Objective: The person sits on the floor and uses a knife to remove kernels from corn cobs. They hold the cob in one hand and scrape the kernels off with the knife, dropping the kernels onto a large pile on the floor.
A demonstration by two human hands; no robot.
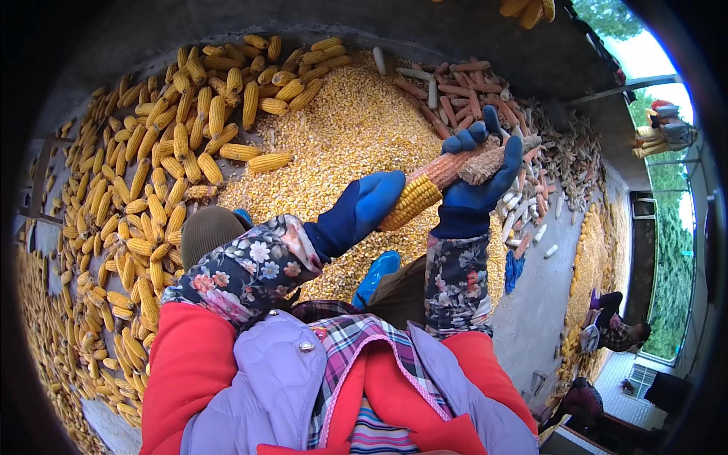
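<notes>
A blue coated work glove covers my left hand point(372, 199), which is closed around the lower end of a partly shelled ear of corn point(414, 200). Yellow kernels still cover that end, while the upper part is a bare pinkish cob. My right hand point(483, 162), gloved the same way, grips a bare corncob point(483, 165) against the ear's stripped part. Its fingers wrap over the far side, with the thumb on the near side. Beneath both hands spreads a heap of loose corn kernels point(352, 131).
Unshelled ears point(165, 142) cover the floor to the left. Bare cobs point(469, 91) and dry husks point(574, 148) are piled at upper right. Blue cloth point(514, 272) lies beside the kernels. At far right, another person point(617, 327) sits near more corn. My blue shoe point(378, 276) rests among kernels.
</notes>
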